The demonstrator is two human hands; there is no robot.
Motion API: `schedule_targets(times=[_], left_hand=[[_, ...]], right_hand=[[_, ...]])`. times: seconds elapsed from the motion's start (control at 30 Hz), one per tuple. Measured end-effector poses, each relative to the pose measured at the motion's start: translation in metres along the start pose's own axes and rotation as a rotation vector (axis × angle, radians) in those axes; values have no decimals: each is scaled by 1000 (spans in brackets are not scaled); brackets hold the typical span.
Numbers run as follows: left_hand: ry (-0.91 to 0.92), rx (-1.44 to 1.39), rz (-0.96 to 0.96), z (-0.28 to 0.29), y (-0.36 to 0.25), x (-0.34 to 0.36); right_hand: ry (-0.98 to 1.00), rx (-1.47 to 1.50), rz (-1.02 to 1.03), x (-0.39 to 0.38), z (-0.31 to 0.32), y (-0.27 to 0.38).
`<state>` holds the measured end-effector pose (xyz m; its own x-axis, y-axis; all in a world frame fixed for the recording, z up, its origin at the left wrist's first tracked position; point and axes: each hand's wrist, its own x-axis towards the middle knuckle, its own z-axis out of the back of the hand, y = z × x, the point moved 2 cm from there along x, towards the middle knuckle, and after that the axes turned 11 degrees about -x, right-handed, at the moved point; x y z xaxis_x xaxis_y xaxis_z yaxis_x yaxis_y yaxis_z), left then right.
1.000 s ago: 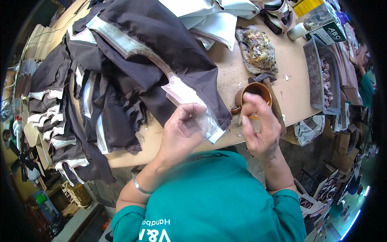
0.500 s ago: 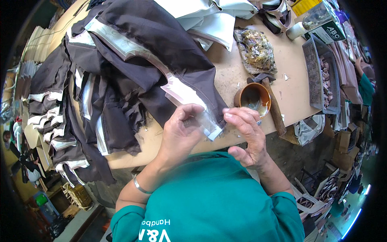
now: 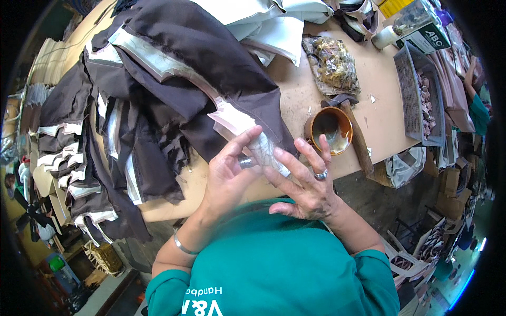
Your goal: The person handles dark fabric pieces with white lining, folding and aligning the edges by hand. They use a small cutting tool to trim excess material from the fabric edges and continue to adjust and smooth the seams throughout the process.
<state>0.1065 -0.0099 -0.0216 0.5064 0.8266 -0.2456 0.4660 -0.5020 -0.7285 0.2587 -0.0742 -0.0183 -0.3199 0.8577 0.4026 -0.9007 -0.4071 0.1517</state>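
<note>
Dark brown fabric pieces lie heaped on the table, and one brown panel [image 3: 240, 73] has a pale, shiny curved edge strip [image 3: 234, 118] that runs down toward me. My left hand [image 3: 229, 171] is over the near end of this strip, its index finger stretched out and apart from the blurred thumb. A small silvery ribbed thing [image 3: 245, 162] shows among its fingers; whether it is a ring or something held is unclear. My right hand [image 3: 308, 189] wears a ring and has its fingers spread, the tips over the strip's end. Neither hand plainly grips the panel.
Right of my hands stand a brown glazed cup [image 3: 314, 124] and a wooden-handled hammer [image 3: 359, 139]. Beyond them lie a crumpled clear bag [image 3: 331, 66] and a grey basket [image 3: 407, 102] of small pieces. White sheets [image 3: 274, 34] lie at the back. The table's near edge passes below my hands.
My right hand has moved left and its fingers have spread over the strip's end. My left index finger has straightened upward from a curl, and the silvery thing has come into sight.
</note>
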Motion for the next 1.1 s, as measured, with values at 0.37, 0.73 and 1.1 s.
schedule_targets(times=[0.37, 0.73, 1.1], left_hand=[[-27, -60, 79, -2, -4, 4], [-6, 71, -8, -8, 0, 6], [35, 280, 27, 5, -6, 2]], right_hand=[[-119, -68, 79, -6, -3, -5], [-123, 451, -122, 21, 3, -31], [-143, 360, 51, 57, -16, -38]])
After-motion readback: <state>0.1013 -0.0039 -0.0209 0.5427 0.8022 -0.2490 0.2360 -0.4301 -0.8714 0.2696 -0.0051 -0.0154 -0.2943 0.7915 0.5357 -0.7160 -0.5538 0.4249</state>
